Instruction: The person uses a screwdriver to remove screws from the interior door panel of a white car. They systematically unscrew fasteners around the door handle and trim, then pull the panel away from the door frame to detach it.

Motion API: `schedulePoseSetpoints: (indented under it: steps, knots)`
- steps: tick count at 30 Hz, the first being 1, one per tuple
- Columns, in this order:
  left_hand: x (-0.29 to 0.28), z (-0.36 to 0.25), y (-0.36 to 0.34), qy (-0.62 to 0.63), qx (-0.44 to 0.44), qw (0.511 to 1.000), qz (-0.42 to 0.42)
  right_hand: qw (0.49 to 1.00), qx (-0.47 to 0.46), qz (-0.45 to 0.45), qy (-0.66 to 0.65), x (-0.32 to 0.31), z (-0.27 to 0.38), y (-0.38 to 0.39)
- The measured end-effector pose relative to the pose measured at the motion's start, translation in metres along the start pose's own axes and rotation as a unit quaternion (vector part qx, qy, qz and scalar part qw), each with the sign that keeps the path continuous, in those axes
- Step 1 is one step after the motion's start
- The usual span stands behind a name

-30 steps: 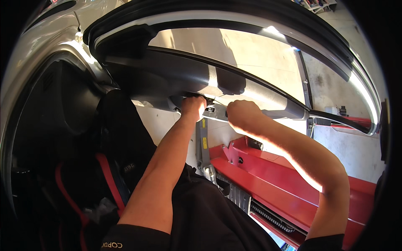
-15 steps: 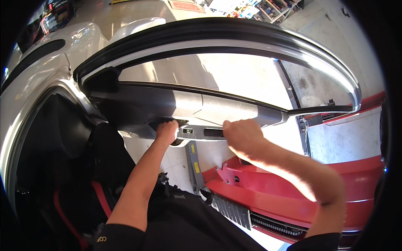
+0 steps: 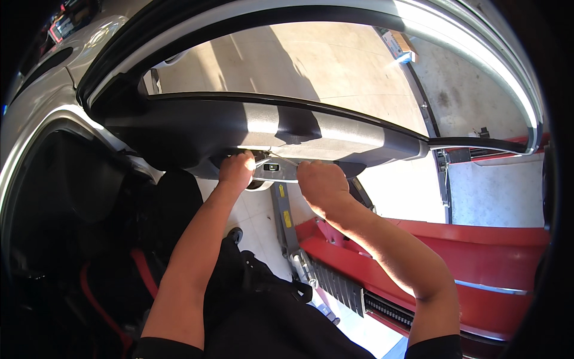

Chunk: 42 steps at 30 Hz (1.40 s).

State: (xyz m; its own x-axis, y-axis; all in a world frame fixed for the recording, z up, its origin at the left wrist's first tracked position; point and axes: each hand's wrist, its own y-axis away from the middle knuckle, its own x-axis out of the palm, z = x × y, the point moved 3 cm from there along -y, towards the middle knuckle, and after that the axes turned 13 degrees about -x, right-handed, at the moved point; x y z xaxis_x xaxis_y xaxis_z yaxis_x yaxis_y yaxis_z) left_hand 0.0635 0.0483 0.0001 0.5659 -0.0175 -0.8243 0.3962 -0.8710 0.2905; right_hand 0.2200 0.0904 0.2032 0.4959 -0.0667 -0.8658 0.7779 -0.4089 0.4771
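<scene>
An open car door (image 3: 197, 128) with a dark inner panel stretches across in front of me. My left hand (image 3: 238, 170) is closed at the recess around the inner door handle (image 3: 262, 157); what its fingers grip is hidden, though thin pale bits show beside them. On the armrest, a small window switch (image 3: 271, 167) lies between my hands. My right hand (image 3: 323, 184) makes a fist against the armrest edge, right of the switch. A thin pale strand (image 3: 283, 158) slants from near the handle recess down to this fist.
The door's window frame (image 3: 269, 99) arches beyond my hands. At left are the car's dark seat with red stripes (image 3: 145, 272) and the pale body (image 3: 36, 113). Low at right stands a red lift part (image 3: 490, 248), with a grey lift arm (image 3: 284, 209) under the door.
My right fist has moved left along the armrest, closer to my left hand. The left hand stays by the handle recess. My view has come closer to the door.
</scene>
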Motion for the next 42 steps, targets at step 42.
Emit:
schedulePoseSetpoints:
  steps: [42]
  knots:
    - [0.006,-0.004,-0.002,-0.076,0.046,0.990,-0.113,0.979,0.129,0.041,-0.151,0.038,-0.006,-0.011]
